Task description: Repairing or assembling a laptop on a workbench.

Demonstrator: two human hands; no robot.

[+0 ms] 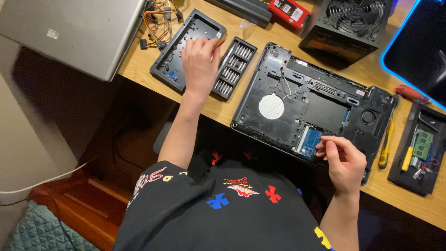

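Opened laptop base point(320, 109), centre-right of frame: the right hand point(341, 158) pinches at its exposed memory slot point(308, 139). The left hand point(200, 62), upper centre, grips a red-handled screwdriver point(218, 45) over the bit tray point(234, 67). Judged step: fastener and tool selection; next, precise bit seating.

I see a light wooden desk point(139, 65) running slantwise across the view, with dark shadow beneath it. Lower left there is a reddish wooden step point(74, 204), a quilted teal mat point(37, 230) and a pale wall point(28, 153). Blue light point(395, 42) glows upper right
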